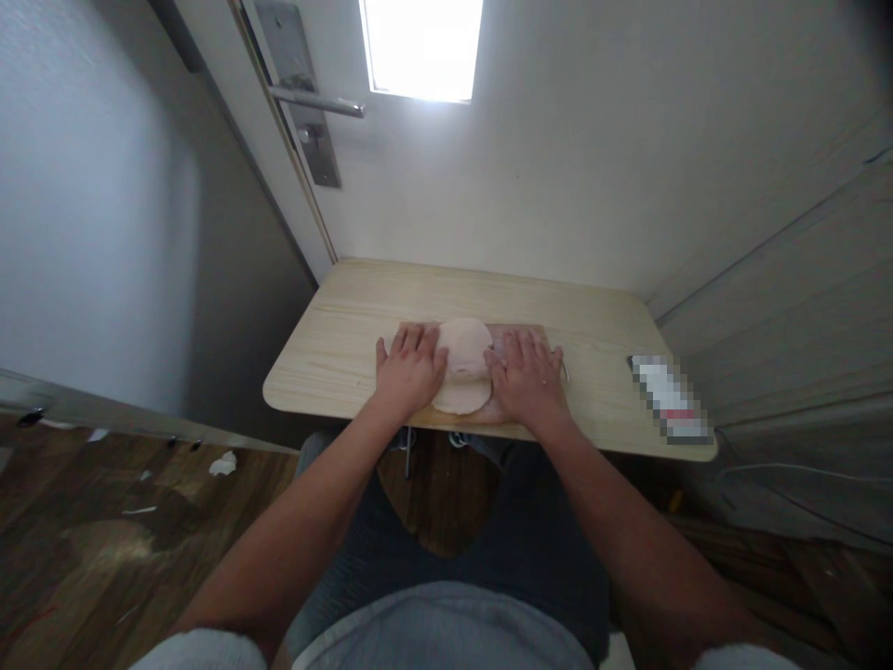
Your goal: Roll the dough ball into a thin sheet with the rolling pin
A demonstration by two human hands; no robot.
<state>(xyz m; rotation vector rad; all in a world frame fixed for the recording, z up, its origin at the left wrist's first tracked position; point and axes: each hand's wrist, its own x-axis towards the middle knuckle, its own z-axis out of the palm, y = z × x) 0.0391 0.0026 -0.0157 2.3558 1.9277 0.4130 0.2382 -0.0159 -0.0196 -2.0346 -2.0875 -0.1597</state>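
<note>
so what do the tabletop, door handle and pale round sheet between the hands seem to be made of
Tabletop: pale wood or wood-look laminate, smooth, with fine grain lines.
Door handle: probably metal, polished, from its silvery sheen and bright highlights.
Pale round sheet: perhaps dough, matte, given its even cream colour and slightly uneven edge, though the view can't confirm it.

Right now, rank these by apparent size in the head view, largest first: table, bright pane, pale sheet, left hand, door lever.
1. Table
2. Bright pane
3. Pale sheet and left hand: too alike to rank
4. Door lever
</note>
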